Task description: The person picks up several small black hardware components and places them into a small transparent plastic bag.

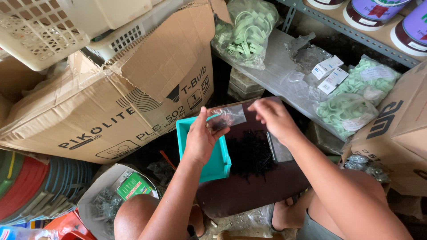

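My left hand [201, 137] holds up a small clear plastic bag [227, 117] with a few dark bits in it, above a teal plastic tray [215, 165]. My right hand [274, 117] hovers just right of the bag with fingers pinched together; I cannot tell whether anything is between them. Below both hands a pile of small black screws [250, 156] lies on a dark brown board [249, 191]. A stack of empty clear bags [280, 150] rests on the board beside the pile.
A large torn cardboard box [129, 102] stands at the left, white plastic baskets [44, 31] above it. Bags of pale green plastic clips [247, 31] [356, 100] lie on a grey shelf. Another carton [396, 133] is at the right. Coloured round lids [40, 186] stack at the lower left.
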